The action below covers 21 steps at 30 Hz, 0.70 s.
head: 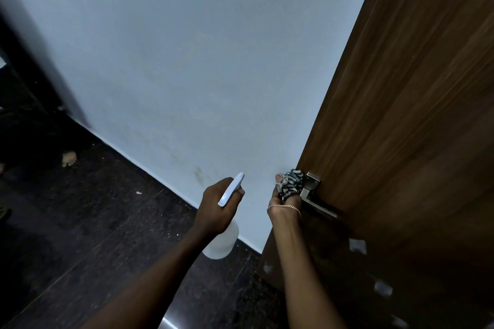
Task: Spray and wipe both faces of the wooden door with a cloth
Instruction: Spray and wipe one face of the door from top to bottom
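Note:
The brown wooden door (417, 120) fills the right side, standing open against a pale wall. A metal lever handle (314, 195) sits near its left edge. My right hand (283, 203), with a thin chain at the wrist, grips a striped dark-and-white cloth (291, 184) bunched against the door edge right beside the handle. My left hand (216, 208) is closed round the neck of a white spray bottle (223, 242); the bottle's pale blue trigger head (232, 188) points up toward the wall.
A pale blue-white wall (187, 61) runs from the left to the door edge. Dark stone floor (80, 222) lies below. Someone's bare toes (69, 158) show at far left. Several pale tape scraps (357, 246) stick to the lower door.

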Motion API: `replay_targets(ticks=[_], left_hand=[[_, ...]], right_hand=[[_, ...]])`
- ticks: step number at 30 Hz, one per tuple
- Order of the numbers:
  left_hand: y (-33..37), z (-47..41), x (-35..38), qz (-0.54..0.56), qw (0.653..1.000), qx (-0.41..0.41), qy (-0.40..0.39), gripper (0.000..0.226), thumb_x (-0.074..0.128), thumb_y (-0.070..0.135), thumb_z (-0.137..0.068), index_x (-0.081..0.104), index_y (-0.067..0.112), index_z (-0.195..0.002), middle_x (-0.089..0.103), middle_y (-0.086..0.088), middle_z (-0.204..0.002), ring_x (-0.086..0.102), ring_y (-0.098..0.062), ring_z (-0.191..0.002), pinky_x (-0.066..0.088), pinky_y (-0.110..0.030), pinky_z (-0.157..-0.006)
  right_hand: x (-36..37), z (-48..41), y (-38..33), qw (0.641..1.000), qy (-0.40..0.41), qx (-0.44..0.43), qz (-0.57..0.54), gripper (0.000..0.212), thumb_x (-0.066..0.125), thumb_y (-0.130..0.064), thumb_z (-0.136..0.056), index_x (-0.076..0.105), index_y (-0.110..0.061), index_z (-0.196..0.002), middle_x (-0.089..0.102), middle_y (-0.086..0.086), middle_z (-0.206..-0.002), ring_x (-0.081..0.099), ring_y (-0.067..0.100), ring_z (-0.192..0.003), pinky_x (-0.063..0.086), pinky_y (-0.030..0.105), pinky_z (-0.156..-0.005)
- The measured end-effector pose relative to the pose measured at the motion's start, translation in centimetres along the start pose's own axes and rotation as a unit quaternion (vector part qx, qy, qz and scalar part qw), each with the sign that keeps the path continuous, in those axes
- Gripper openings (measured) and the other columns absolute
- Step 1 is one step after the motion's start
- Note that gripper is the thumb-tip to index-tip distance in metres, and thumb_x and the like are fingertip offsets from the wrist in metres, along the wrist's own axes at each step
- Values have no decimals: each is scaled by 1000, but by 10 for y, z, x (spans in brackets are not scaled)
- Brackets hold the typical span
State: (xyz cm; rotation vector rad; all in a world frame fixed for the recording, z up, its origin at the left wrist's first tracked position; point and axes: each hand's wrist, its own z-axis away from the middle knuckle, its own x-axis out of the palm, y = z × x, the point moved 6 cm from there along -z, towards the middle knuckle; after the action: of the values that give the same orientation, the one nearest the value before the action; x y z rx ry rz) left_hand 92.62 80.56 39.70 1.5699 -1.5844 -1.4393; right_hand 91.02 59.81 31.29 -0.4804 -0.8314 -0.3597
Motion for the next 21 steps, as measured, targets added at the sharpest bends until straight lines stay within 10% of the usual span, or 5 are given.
replay_targets(ticks=[5, 9, 14, 17, 21], left_hand=[[1, -3, 5, 9, 1000, 8, -28, 24, 55, 26, -99, 58, 8, -83, 55, -6, -68, 55, -31, -62, 51, -55, -54], [6, -6, 12, 14, 998, 21, -49, 20, 55, 22, -98, 60, 13, -81, 57, -3, -71, 57, -27, -64, 52, -54, -56], [8, -9, 21, 27, 996, 32, -76, 18, 55, 16, -98, 60, 13, -81, 59, -1, -73, 57, -25, -65, 52, -52, -57], [5, -7, 22, 32, 996, 33, -81, 20, 55, 17, -99, 59, 12, -80, 58, -1, -71, 56, -26, -64, 51, -52, -57], [2, -4, 27, 37, 994, 31, -95, 22, 55, 17, -100, 58, 11, -78, 56, -1, -69, 55, -26, -62, 50, -51, -56]], right_hand=[[-36, -15, 17, 997, 76, 13, -11, 24, 48, -13, -103, 67, -5, -116, 66, 11, -126, 69, 20, -90, 61, 29, -61], [-26, -8, 8, 999, 29, 18, -20, 27, 40, -9, -104, 67, -4, -102, 67, 16, -117, 68, 24, -98, 60, 30, -83], [-32, -9, 10, 999, 31, 27, 5, 26, 43, -13, -104, 64, -6, -115, 61, 15, -135, 67, 25, -100, 63, 29, -65], [-41, -5, 3, 997, 29, 54, -35, 34, 42, -6, -102, 57, 0, -131, 62, 20, -130, 59, 29, -126, 59, 33, -88], [-92, 19, -23, 997, 7, 59, 39, 45, 66, -26, -95, 55, -9, -135, 66, -8, -126, 57, 8, -122, 47, 18, -99]])
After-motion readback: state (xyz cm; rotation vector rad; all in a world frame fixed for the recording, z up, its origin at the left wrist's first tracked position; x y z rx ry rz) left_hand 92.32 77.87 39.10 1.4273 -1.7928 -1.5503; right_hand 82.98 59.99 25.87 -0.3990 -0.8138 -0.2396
